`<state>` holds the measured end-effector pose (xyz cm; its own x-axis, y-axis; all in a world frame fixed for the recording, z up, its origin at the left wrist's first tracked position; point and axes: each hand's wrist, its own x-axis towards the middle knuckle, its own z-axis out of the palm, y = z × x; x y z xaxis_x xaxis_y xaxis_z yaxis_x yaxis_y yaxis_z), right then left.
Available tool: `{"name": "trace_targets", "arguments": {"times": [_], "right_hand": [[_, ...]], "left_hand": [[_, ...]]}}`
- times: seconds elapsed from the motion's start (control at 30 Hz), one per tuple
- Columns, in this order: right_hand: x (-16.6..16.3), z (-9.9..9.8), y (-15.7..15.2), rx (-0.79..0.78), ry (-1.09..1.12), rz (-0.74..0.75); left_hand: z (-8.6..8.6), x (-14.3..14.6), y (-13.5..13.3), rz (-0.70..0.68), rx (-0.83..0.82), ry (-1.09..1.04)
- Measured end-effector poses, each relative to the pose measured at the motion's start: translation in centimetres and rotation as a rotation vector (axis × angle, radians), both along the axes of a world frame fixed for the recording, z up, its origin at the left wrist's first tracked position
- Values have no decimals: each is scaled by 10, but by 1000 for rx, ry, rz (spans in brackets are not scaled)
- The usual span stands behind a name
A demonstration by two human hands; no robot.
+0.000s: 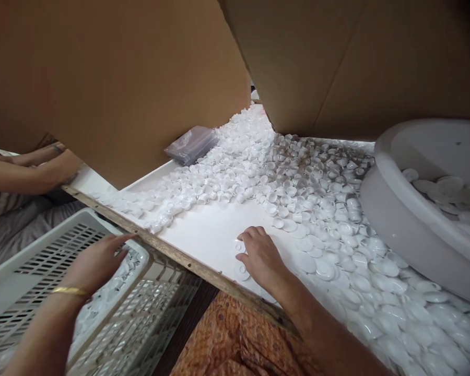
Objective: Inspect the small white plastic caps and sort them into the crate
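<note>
My right hand (pixel 260 256) rests palm down on the white table (pixel 203 230), its fingers curled over small white plastic saucers (pixel 241 270) at the near edge. A large heap of tiny white cups and saucers (pixel 297 188) spreads across the table beyond it. My left hand (pixel 96 261), with a gold bangle on the wrist, hovers over a white slotted plastic basket (pixel 27 261) that holds more white pieces; its fingers are stretched out and hold nothing I can see.
Tall brown cardboard sheets (pixel 133 78) wall off the table's back. A round white basin (pixel 407 209) with saucers sits at the right. A clear plastic bag (pixel 191 144) lies by the cardboard. Another person's arms (pixel 27 169) reach in at far left. The table's wooden edge (pixel 168 250) runs diagonally.
</note>
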<state>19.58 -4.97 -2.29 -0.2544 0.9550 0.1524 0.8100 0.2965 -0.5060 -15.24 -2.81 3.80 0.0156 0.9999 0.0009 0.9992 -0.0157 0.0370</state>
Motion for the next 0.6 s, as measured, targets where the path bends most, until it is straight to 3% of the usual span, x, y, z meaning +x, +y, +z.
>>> {"name": "trace_targets", "arguments": {"times": [0.07, 0.13, 0.2, 0.27, 0.37, 0.47, 0.53, 0.6], "right_hand": [[3, -2, 0, 16, 50, -23], [8, -2, 1, 10, 90, -61], [12, -3, 2, -23, 127, -115], [15, -2, 4, -57, 211, -154], [17, 0, 7, -92, 423, -201], [17, 5, 9, -153, 639, -293], [17, 8, 10, -198, 786, -332], [17, 10, 11, -218, 881, -359]], "left_hand": [[0, 56, 16, -98, 108, -193], [-3, 116, 39, -295, 127, -312], [-12, 166, 63, -422, 153, -286], [-24, 199, 86, -438, 154, -187], [-38, 219, 110, -391, 139, -126], [-39, 218, 112, -339, 163, -142], [-34, 214, 99, -265, 124, -293], [-28, 213, 78, -172, -24, -626]]}}
